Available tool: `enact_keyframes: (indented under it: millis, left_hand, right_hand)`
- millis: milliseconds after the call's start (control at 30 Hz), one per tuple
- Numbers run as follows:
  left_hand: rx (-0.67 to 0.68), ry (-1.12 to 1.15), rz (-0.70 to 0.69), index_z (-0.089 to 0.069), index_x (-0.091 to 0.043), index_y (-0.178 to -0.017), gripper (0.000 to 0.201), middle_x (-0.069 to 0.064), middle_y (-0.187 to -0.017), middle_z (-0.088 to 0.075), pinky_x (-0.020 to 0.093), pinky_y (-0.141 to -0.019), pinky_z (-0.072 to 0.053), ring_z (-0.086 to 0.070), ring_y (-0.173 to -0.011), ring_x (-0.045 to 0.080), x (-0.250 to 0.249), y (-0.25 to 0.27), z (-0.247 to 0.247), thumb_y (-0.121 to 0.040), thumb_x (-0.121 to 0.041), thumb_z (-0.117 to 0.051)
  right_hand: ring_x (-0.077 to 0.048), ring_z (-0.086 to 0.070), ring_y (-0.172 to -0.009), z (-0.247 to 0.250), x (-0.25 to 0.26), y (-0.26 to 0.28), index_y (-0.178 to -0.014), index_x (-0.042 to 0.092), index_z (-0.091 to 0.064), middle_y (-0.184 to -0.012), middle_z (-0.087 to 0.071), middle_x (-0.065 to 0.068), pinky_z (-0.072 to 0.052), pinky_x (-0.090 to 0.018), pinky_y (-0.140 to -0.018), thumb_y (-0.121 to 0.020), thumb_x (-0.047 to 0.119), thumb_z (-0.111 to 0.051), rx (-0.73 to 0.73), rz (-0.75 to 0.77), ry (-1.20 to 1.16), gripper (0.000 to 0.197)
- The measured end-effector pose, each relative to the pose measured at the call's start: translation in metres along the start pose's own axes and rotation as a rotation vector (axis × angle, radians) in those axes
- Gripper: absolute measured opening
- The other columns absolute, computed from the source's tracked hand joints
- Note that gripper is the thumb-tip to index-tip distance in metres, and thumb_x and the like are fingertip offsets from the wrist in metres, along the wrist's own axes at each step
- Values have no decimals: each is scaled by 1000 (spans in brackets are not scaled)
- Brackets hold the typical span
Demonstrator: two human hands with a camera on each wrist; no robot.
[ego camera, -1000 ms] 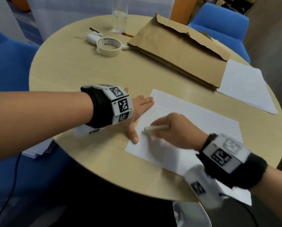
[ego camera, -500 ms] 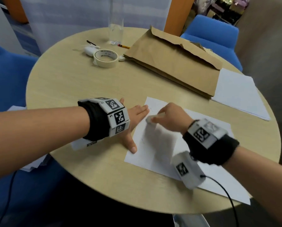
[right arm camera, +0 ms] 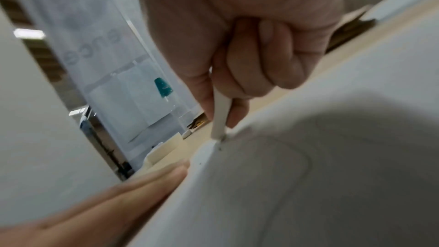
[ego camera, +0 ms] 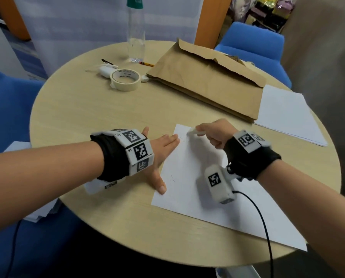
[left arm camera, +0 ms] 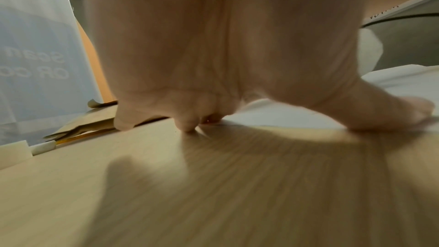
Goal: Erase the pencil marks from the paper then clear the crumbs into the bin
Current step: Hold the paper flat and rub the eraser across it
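Note:
A white sheet of paper [ego camera: 195, 183] lies on the round wooden table [ego camera: 91, 109], with faint pencil marks and dark crumbs near its left edge. My left hand [ego camera: 163, 151] lies flat with straight fingers, pressing the paper's left edge; its thumb [ego camera: 159, 185] rests on the lower left part. My right hand [ego camera: 213, 131] pinches a slim white eraser [ego camera: 193, 133] at the paper's far left corner. In the right wrist view the eraser [right arm camera: 221, 117] touches the paper [right arm camera: 308, 176] with its tip, held between thumb and curled fingers. No bin is in view.
Behind the paper lie a brown paper envelope [ego camera: 203, 81], a roll of masking tape [ego camera: 125, 79], a clear bottle [ego camera: 136, 37], a pencil [ego camera: 146, 64] and a stack of white sheets [ego camera: 288, 115]. Blue chairs [ego camera: 253, 47] stand around the table. A black cable [ego camera: 266, 227] hangs from my right wrist.
My right hand has carried the eraser from the paper's middle left up to its far left corner. The left hand has stayed pressed on the paper's edge.

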State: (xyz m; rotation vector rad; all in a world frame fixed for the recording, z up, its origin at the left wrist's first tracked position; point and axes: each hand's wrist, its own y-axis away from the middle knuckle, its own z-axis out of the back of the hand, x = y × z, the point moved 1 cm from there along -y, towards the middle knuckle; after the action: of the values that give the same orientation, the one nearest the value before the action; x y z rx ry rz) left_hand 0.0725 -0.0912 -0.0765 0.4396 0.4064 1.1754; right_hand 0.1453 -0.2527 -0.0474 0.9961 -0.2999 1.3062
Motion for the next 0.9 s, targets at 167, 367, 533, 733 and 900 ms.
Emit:
enact_keyframes:
  millis: [167, 367, 533, 733, 900]
  left_hand:
    - [-92, 154, -14, -9, -18, -150, 94, -7, -159, -5, 46, -117, -17, -18, -144, 13, 4, 0, 19, -80, -50, -63]
    - [-120, -199, -280, 8, -26, -150, 78, -11, -158, 16, 42, -118, 0, 9, -147, 12, -38, 33, 12, -92, -54, -37]
    - [95, -259, -517, 18, -29, -147, 82, -10, -155, 26, 45, -116, 10, 21, -144, 15, -69, 53, -24, -82, -68, -15]
    - [217, -209, -282, 45, -36, -117, 95, -13, -124, 54, 38, -108, 20, 31, -135, 8, -24, 56, -26, -36, -82, 26]
    - [85, -231, 60, 36, -18, -135, 132, 0, -139, 44, 48, -113, 14, 24, -143, 18, 5, 46, -2, -17, -79, 42]
  right_hand:
    - [-6, -20, -26, 18, -43, 13, -73, 12, -54, -34, -28, 10, -15, -12, -34, -92, 35, -50, -29, -123, -632, 30]
    - [-6, -21, -27, 24, -71, 18, -73, 10, -53, -35, -29, 9, -17, -13, -31, -92, 34, -51, -80, -138, -741, 30]
    - [-4, -22, -28, 29, -79, 15, -72, 10, -49, -38, -26, 8, -18, -13, -28, -93, 32, -49, 3, -147, -829, 30]
    - [-3, -20, -24, 27, -77, 16, -70, 8, -49, -33, -26, 9, -15, -12, -27, -94, 28, -48, 26, -143, -723, 32]
    - [-3, -24, -24, 28, -78, 16, -72, 9, -48, -32, -29, 9, -19, -11, -26, -95, 27, -48, 23, -147, -757, 30]
